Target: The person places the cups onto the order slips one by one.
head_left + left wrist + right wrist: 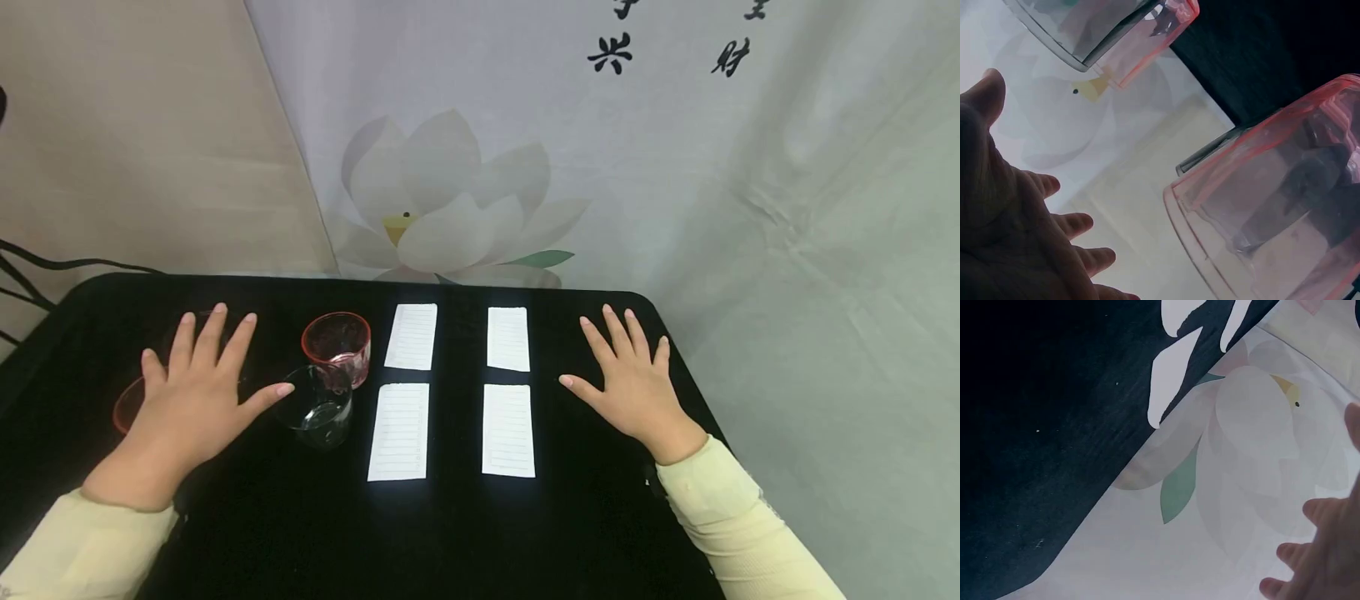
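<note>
My left hand [191,400] hovers palm down with fingers spread above the left part of the black table. Beneath it a red-rimmed glass [126,407] is partly hidden; in the left wrist view that pink-tinted glass [1272,212] looms large, a grey clear glass edge behind it. By the left thumb stands a clear glass [321,421], just in front of another red-rimmed glass [337,342]. My right hand [637,392] is spread over the table's right side, holding nothing. Between the hands lie several lined white paper slips [401,433] in two columns.
The black table [465,542] has rounded far corners and ends at a pale cloth backdrop [712,183] printed with a lotus and dark characters. Black cables [82,263] run beyond its far left corner.
</note>
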A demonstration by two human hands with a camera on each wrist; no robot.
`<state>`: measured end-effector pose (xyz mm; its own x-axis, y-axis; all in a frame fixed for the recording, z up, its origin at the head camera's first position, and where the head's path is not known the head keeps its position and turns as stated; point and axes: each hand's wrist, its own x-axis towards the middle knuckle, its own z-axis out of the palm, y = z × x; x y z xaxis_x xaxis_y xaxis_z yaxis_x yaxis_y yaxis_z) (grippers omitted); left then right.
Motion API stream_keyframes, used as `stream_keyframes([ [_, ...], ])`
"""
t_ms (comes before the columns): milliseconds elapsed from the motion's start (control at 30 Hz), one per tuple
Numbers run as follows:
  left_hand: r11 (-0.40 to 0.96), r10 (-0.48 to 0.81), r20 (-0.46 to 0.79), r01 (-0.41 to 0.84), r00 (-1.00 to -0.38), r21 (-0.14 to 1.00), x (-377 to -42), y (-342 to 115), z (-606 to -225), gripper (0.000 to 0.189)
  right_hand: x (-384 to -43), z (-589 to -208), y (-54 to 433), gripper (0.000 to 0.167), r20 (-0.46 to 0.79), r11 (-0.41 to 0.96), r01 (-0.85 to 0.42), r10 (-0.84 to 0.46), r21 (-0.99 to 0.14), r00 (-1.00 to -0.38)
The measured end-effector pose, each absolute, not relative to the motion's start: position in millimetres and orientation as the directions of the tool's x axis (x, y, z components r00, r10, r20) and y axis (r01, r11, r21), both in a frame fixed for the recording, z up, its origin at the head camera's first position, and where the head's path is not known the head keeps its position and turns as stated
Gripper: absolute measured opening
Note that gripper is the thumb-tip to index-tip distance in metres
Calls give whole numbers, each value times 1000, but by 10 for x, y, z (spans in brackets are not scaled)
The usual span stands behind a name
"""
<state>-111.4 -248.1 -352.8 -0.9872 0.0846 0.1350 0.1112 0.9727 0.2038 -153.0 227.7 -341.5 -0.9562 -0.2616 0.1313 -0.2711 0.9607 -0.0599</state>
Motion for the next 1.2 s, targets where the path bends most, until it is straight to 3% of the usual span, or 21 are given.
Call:
stream_keyframes([
  [633, 939, 141, 212, 199, -967, 279, -1152, -2406, -3550, 96, -1632, -3542, 2305, 87, 195, 938, -327, -301, -115, -933],
  [1200, 761, 212, 173, 273, -962, 588, -1118, -2360, -3700, 97, -1780, -3690, 2309, 85, 218, 889, -404, -359, -215, -907],
])
